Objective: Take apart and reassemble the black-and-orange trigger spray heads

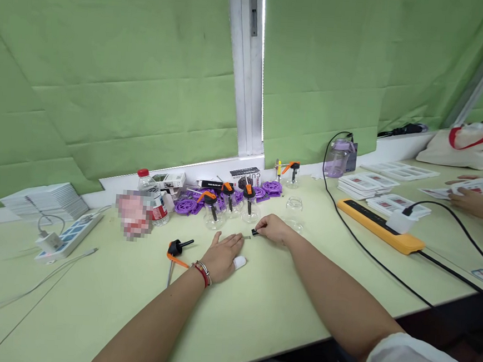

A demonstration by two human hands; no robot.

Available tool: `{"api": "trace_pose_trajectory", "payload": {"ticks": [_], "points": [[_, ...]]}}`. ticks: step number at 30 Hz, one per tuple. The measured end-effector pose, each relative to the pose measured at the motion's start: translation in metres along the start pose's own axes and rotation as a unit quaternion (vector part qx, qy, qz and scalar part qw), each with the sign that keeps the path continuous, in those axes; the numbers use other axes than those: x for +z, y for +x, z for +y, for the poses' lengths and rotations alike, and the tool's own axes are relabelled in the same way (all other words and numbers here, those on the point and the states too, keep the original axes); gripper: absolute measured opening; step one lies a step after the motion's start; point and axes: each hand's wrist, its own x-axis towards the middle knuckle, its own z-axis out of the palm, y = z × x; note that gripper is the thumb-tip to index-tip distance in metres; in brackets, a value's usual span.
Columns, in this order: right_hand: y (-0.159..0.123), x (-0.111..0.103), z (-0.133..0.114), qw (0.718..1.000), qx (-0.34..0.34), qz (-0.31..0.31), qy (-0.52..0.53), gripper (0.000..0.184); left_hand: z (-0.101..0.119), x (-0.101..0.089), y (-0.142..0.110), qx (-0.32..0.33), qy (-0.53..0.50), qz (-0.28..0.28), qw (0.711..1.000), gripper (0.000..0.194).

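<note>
My left hand lies flat on the table with its fingers stretched out and a white covering on one finger. By its fingertips is a small metal spring; whether they touch it I cannot tell. My right hand pinches a small black part at the spring's right end. Left of my left hand rests a black piece with a thin stem and an orange lever. Beyond my hands stand several small glass jars with black and orange tops. Behind my right hand is an open glass jar.
Purple plastic parts and a red-capped bottle line the back. To the right lie a yellow power strip, black cables and stacked white cards. Another person's hands hold a white item at far right. A white power strip lies left.
</note>
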Motion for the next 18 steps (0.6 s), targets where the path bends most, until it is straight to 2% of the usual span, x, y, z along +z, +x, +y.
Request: {"api": "trace_pose_trajectory", "payload": {"ticks": [4, 8, 10, 18], "points": [[-0.003, -0.007, 0.000, 0.999, -0.011, -0.038, 0.011, 0.012, -0.001, 0.001, 0.001, -0.002, -0.004, -0.002, 1.000, 0.058], [-0.005, -0.007, 0.002, 0.989, -0.038, -0.138, 0.034, 0.019, 0.000, 0.000, 0.002, -0.005, -0.015, -0.009, 1.000, 0.057], [-0.003, -0.004, 0.004, 0.984, -0.064, -0.165, 0.033, 0.019, 0.001, -0.002, 0.002, -0.003, -0.026, -0.006, 1.000, 0.055], [0.003, 0.016, 0.009, 0.985, -0.141, -0.097, -0.021, 0.016, 0.005, -0.007, 0.002, -0.011, -0.059, 0.023, 0.998, 0.051]]}}
